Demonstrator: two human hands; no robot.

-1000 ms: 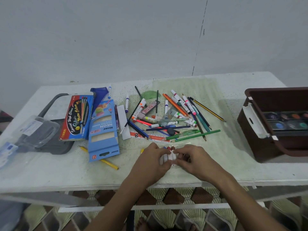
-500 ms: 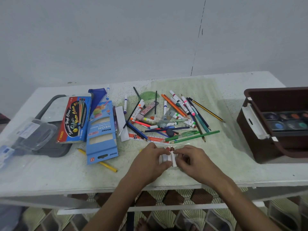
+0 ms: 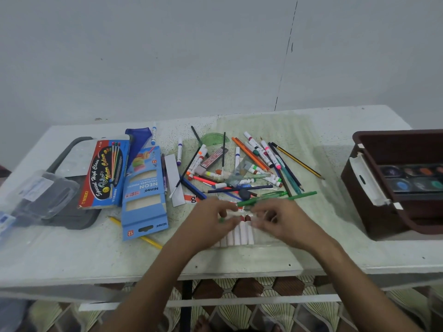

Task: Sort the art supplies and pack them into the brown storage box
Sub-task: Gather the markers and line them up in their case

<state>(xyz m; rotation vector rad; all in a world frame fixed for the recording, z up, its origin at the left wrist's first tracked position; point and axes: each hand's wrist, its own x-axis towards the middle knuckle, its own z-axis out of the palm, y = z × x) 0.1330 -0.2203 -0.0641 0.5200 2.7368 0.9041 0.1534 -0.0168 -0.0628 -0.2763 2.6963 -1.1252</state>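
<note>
A row of white markers [image 3: 240, 232] with red and brown caps lies in a clear plastic pouch near the table's front edge. My left hand [image 3: 211, 220] and my right hand [image 3: 278, 219] sit on either side of the pouch's far end, both blurred, fingers curled and pinching at its open edge. A small green tip shows at my left fingertips. Just beyond my hands lie two green pens [image 3: 275, 196]. Behind those lies a loose pile of markers, pencils and brushes [image 3: 239, 168]. The brown storage box [image 3: 393, 137] stands at the right with a watercolour palette [image 3: 412, 179] inside.
A blue neon pencil box [image 3: 143, 192] and a red watercolour box [image 3: 105, 173] lie left of the pile. A grey tray [image 3: 72, 219] and a clear plastic case [image 3: 40, 195] are at the far left. A yellow pencil [image 3: 149, 241] pokes from under the blue box.
The marker bundle was held tight between both hands. It now lies flat, and both hands have shifted to its far end and spread apart.
</note>
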